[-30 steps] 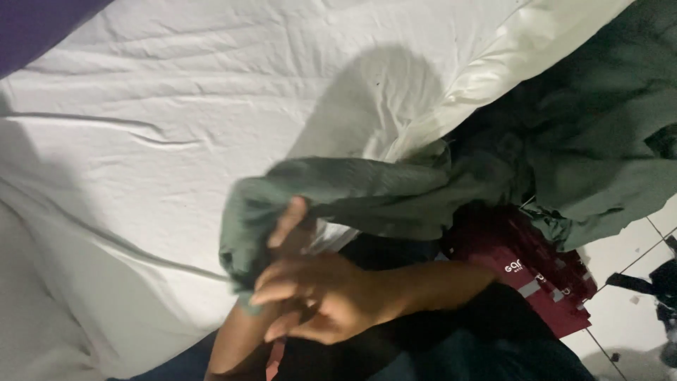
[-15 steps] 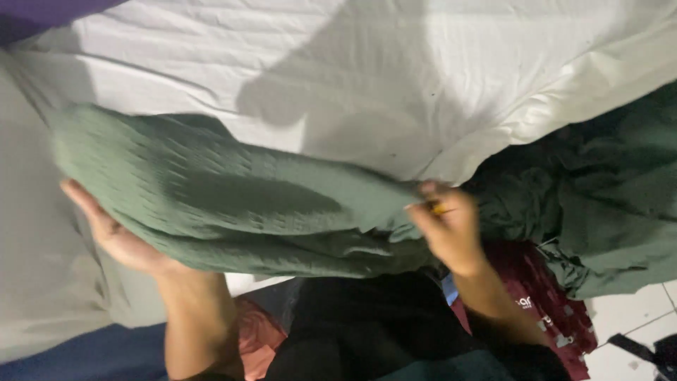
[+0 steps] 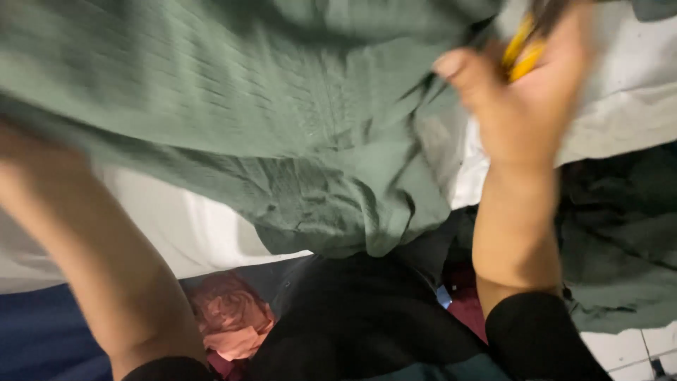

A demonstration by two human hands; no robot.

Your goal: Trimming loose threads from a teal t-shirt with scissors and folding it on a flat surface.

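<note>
Green shirt hangs up close over the white sheet, its right edge pinched in the right hand with something yellow, left end draped over the left forearm so can't tell that hand's grip

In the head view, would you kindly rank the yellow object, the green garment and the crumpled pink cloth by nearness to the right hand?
1. Yellow object, in the right hand's fingers.
2. Green garment, beside its thumb, left.
3. Crumpled pink cloth, bottom left, farthest.
</note>
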